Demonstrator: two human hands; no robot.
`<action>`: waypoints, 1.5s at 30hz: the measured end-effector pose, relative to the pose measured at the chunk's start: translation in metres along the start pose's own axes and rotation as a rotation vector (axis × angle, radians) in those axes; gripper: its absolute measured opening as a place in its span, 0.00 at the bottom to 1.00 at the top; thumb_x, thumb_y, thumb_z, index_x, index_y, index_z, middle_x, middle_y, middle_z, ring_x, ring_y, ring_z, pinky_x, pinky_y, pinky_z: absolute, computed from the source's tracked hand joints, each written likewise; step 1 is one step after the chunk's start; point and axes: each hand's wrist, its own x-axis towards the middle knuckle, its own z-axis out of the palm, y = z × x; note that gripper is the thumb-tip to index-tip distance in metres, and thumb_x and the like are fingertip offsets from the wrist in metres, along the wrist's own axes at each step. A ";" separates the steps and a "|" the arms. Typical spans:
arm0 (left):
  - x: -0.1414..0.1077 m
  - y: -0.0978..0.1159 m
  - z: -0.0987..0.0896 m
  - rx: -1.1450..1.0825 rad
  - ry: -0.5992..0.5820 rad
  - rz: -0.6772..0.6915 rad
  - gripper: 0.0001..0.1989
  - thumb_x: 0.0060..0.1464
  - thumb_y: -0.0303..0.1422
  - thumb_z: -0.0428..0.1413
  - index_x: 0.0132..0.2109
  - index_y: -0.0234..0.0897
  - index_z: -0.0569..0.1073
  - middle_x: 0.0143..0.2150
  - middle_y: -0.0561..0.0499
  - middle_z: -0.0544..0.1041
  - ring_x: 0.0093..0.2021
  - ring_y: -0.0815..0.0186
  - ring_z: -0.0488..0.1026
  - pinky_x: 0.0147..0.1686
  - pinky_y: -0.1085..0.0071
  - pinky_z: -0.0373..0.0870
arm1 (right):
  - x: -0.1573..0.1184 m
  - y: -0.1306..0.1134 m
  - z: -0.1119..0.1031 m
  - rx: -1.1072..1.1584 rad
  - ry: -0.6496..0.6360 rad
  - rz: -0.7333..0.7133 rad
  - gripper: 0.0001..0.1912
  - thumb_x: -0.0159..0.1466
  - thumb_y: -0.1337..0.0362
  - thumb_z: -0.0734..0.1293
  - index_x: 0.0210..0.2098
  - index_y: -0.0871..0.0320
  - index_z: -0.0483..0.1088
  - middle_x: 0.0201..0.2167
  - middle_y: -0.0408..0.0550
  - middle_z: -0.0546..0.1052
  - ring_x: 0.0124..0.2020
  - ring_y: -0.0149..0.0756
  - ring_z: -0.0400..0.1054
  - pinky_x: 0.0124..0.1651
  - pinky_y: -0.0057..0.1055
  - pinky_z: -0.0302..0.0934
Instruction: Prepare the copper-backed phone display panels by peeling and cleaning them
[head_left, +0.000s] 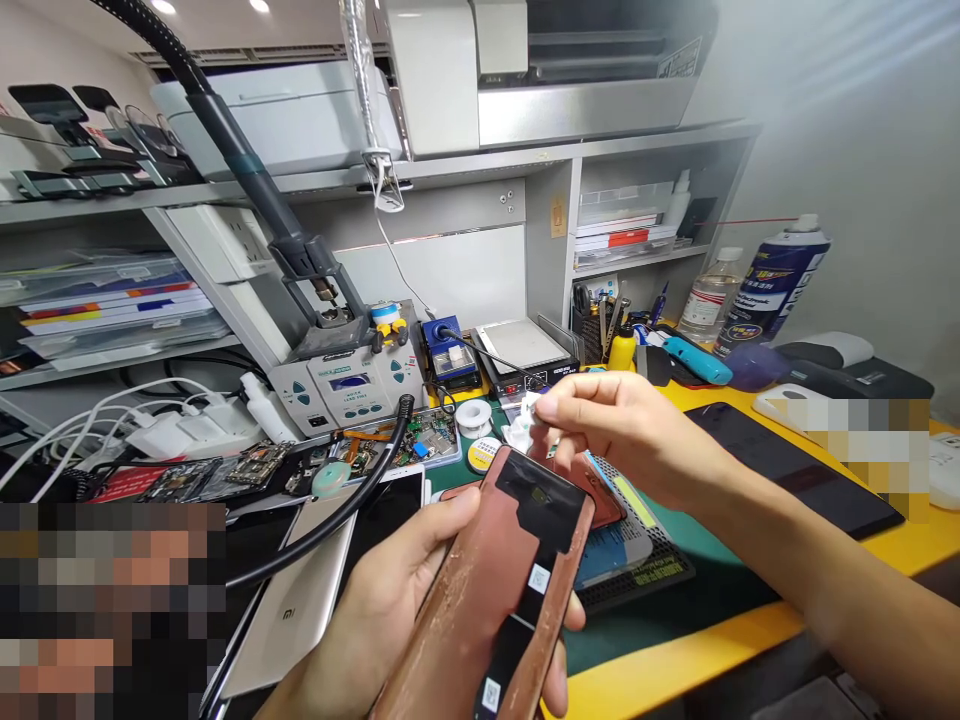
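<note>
I see left hand (394,570) grasping reddish panel (480,560), black-patched face upturned, presumably for visibility; right hand (626,420) pinching white scrap (525,412).

Our left hand (397,575) grips at the lower centre, thumb (448,514) extended up and right; right of centre, our right hand (634,425) pinches thumb toward forefinger (592,382), bare forearm (802,555) slanting to the lower right.

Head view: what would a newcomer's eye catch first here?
First, the reddish-brown, phone-shaped panel with black patches, held in the left hand at lower centre. Just above it, the right hand apparently pinches a small white scrap. Then the tall dark-blue spray can at right rear.
</note>
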 end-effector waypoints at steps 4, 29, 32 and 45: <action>-0.002 0.003 -0.001 -0.008 0.024 0.003 0.40 0.65 0.54 0.34 0.48 0.24 0.79 0.37 0.33 0.82 0.34 0.49 0.82 0.38 0.62 0.73 | 0.009 -0.001 -0.020 -0.473 0.230 -0.098 0.19 0.64 0.51 0.71 0.28 0.61 0.73 0.24 0.43 0.73 0.22 0.29 0.65 0.26 0.26 0.57; -0.004 0.011 -0.016 0.049 0.259 0.178 0.32 0.62 0.53 0.48 0.45 0.25 0.80 0.37 0.32 0.82 0.31 0.45 0.80 0.33 0.58 0.74 | 0.043 0.016 -0.100 -0.789 0.349 0.240 0.06 0.66 0.67 0.70 0.39 0.64 0.75 0.29 0.47 0.78 0.29 0.32 0.74 0.29 0.25 0.69; -0.005 0.012 -0.017 0.047 0.226 0.195 0.31 0.62 0.52 0.48 0.45 0.25 0.79 0.37 0.31 0.82 0.32 0.44 0.81 0.33 0.59 0.74 | 0.048 0.023 -0.100 -0.822 0.436 0.208 0.11 0.70 0.60 0.68 0.46 0.64 0.73 0.36 0.47 0.78 0.33 0.32 0.74 0.33 0.29 0.72; -0.002 0.010 -0.013 0.054 0.245 0.200 0.30 0.62 0.52 0.49 0.44 0.27 0.79 0.34 0.34 0.81 0.30 0.47 0.79 0.33 0.58 0.72 | 0.060 0.045 -0.099 -1.246 0.416 0.227 0.13 0.71 0.58 0.68 0.49 0.60 0.73 0.51 0.52 0.76 0.50 0.42 0.72 0.54 0.46 0.68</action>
